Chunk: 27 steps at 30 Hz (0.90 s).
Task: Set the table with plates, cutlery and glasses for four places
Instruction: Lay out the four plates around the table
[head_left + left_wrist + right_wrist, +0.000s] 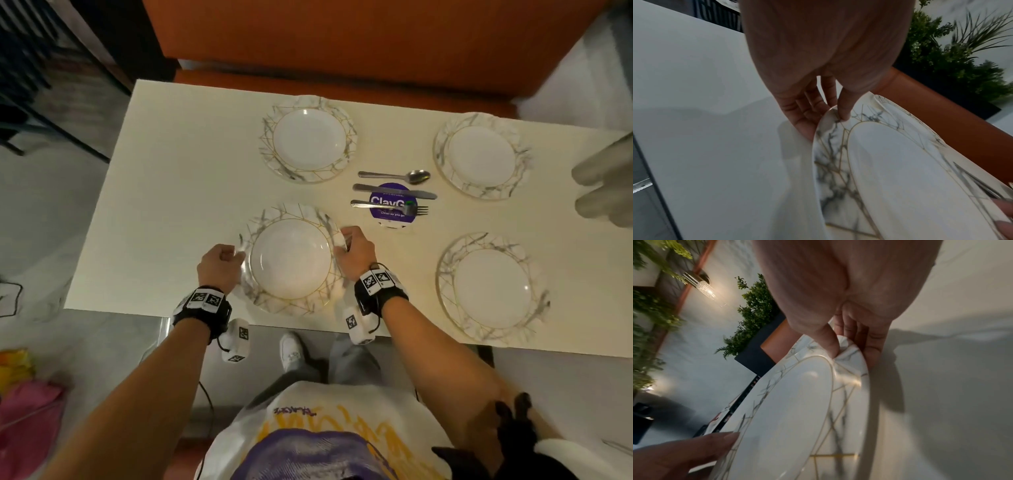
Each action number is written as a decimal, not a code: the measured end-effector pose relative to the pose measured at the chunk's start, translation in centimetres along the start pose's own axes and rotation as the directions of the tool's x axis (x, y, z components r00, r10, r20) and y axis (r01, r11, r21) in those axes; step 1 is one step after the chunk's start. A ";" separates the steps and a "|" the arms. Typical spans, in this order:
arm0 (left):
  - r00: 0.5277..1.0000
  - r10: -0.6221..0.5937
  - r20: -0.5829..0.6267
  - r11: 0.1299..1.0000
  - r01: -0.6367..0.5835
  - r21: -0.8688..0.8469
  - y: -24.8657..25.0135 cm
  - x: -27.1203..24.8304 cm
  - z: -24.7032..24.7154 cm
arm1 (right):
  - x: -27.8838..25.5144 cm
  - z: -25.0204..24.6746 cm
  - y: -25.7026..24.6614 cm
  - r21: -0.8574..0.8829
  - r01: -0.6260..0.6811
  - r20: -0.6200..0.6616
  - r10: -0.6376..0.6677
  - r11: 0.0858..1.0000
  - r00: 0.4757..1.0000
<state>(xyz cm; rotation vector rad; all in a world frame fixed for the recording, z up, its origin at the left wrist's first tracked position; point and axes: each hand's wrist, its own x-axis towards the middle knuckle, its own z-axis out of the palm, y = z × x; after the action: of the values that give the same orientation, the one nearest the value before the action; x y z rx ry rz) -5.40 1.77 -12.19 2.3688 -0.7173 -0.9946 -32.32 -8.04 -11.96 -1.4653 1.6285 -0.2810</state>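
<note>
Spanning most of the head view, the table (171, 192) carries four plates, one toward each corner; the near-left plate (291, 258) is the one in hand, close to the near edge. It looks like glazed ceramic — stiff, fairly heavy, slick and likely to chip if it lands hard, so I judge the broad marbled rim at opposite sides the right place to take it. That is the hold here: the left hand (219, 267) pinches the left rim and the right hand (354, 253) the right rim. The spoon (394, 175), knife (394, 191) and fork (388, 206) lie side by side in the middle of the table, thin and light, easiest taken by the handles

The head view shows the whole layout but hides the fingers under the rim. The wrist views show them — in the left one the thumb (843, 105) presses on top of the rim with the fingers (807, 107) curled beneath, and the right one shows the same. They also suggest the plate is just clear of the table, though I cannot tell for sure
</note>
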 end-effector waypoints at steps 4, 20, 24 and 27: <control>0.999 0.046 0.002 0.999 -0.046 0.010 -0.5 0.0 -0.6 | -1.5 1.3 0.7 -0.005 -0.042 -0.019 0.042 0.999 0.999; 0.979 0.206 -0.013 0.976 -0.204 0.075 -0.8 1.3 -1.4 | -2.9 0.7 1.0 -0.035 -0.042 -0.054 0.040 0.999 0.998; 0.938 0.342 -0.052 0.934 -0.332 0.134 1.4 1.4 -0.4 | -1.9 -1.9 1.2 -0.024 -0.023 -0.136 0.019 0.999 0.990; 0.902 0.431 -0.018 0.897 -0.426 0.118 4.6 1.2 1.4 | -0.2 -4.5 1.5 -0.055 -0.013 -0.202 0.001 0.998 0.979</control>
<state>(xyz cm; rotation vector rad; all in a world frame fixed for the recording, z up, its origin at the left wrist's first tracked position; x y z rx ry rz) -7.06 -2.75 -10.93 2.1704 -1.2409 -0.7228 -36.62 -9.18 -10.29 -1.5127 1.8153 -0.3939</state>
